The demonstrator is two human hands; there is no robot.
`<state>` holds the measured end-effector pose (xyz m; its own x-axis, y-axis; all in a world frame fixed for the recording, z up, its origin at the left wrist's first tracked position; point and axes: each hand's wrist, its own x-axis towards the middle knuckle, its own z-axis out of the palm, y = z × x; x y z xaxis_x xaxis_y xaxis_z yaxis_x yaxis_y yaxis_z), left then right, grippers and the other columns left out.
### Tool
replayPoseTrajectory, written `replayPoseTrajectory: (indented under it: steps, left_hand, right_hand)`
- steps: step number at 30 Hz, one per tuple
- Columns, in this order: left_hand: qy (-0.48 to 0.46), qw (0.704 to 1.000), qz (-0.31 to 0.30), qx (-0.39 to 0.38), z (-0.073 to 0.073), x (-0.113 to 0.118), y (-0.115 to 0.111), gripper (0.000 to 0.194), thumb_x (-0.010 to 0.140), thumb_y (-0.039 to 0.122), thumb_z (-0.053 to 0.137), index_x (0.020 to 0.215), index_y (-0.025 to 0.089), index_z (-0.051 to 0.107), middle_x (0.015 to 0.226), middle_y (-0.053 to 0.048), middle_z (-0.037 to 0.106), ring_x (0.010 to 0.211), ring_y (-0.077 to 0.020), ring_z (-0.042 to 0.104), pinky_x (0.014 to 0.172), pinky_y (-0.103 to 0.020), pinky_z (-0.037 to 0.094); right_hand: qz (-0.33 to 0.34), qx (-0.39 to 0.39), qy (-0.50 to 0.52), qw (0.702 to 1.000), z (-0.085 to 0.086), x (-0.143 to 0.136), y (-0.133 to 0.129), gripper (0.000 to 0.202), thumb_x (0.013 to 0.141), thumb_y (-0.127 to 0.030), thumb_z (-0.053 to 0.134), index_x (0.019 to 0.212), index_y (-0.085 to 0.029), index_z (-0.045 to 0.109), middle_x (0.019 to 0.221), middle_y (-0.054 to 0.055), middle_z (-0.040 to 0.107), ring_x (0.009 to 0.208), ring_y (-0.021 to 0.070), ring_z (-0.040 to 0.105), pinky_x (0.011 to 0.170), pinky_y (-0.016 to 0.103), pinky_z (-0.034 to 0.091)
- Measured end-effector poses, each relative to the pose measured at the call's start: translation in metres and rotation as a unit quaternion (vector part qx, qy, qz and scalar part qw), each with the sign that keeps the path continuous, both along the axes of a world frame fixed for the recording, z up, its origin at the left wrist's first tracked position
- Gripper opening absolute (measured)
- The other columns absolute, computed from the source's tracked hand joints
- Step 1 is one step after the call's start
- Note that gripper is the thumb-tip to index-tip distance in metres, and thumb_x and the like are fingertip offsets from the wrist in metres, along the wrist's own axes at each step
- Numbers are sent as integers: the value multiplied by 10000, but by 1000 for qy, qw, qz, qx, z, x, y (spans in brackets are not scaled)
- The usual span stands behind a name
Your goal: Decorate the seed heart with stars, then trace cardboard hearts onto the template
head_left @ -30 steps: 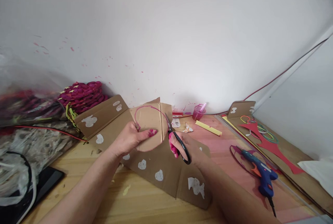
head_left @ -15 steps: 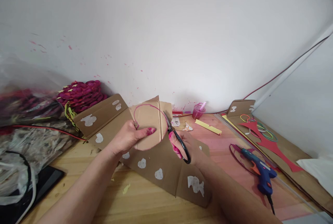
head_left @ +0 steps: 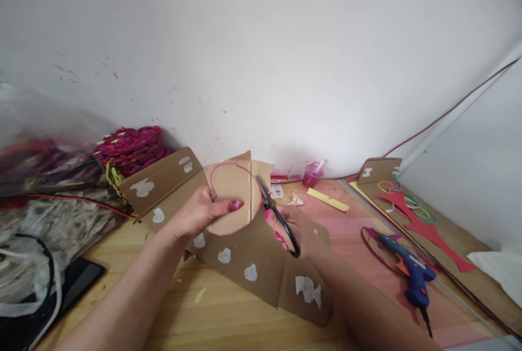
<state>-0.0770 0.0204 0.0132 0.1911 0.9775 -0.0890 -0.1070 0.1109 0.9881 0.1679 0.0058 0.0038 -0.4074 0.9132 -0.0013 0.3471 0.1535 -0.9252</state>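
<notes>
A piece of cardboard [head_left: 230, 190] with a pink circle drawn on it is pinched in my left hand [head_left: 206, 210], thumb on top and fingers underneath. Its lower edge is rounded along the pink line; the upper part still has corners outside it. My right hand [head_left: 291, 226] grips black-handled scissors [head_left: 267, 193], whose blades are at the right edge of the circle, pointing up and away. How far the blades are apart is hard to make out. Below both hands lies a large folded cardboard sheet [head_left: 261, 248] with torn white patches.
To the right lie a blue glue gun [head_left: 416, 275], red cut paper [head_left: 432, 234] and a yellow strip [head_left: 327, 199]. A cup of pink liquid [head_left: 312, 175] stands by the wall. At left are a magenta bundle [head_left: 132, 150], plastic bags [head_left: 81, 231] and a black flat device [head_left: 81, 283].
The scissors blades have moved slightly up along the right side of the circle. Both hands keep their grips, and the view has shifted a little.
</notes>
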Motion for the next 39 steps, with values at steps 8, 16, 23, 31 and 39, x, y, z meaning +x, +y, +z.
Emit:
replayPoseTrajectory:
  steps: [8, 16, 23, 31, 39]
  left_hand:
    - [-6, 1000, -5, -7, 2, -3, -1, 338, 619, 357, 933, 858, 162, 795, 798, -74, 778, 649, -179, 697, 577, -230, 551]
    - [8, 999, -37, -8, 5, -10, 0, 385, 593, 360, 936, 889, 159, 794, 828, -79, 788, 676, -196, 702, 604, -263, 566]
    - [77, 994, -77, -24, 3, 0, -2, 369, 611, 430, 920, 799, 148, 776, 763, -45, 756, 639, -162, 647, 554, -225, 500]
    - [62, 994, -85, -30, -1, -7, 0, 382, 617, 414, 929, 856, 151, 789, 817, -53, 769, 667, -157, 662, 594, -225, 512]
    - [49, 993, -106, -28, -3, -15, 3, 360, 621, 380, 933, 870, 158, 798, 840, -45, 780, 669, -147, 667, 602, -213, 522]
  right_hand:
    - [-15, -7, -13, 1000, 5, -4, -3, 613, 865, -726, 573, 581, -226, 363, 489, -48, 382, 416, 106, 412, 431, 260, 268]
    - [-5, -59, -32, 998, 7, -2, -1, 543, 854, -669, 635, 634, -222, 420, 498, -53, 448, 400, 98, 451, 411, 233, 287]
    - [16, -31, -57, 998, 10, 0, 3, 564, 909, -683, 534, 606, -221, 419, 536, -21, 488, 429, 115, 491, 455, 259, 344]
    - [32, -33, -59, 997, 17, 4, 1, 528, 928, -610, 528, 592, -216, 427, 517, -32, 450, 436, 110, 453, 467, 263, 330]
    - [28, -42, -58, 997, 10, 6, 1, 508, 935, -581, 545, 615, -210, 410, 512, -47, 429, 437, 97, 420, 454, 251, 286]
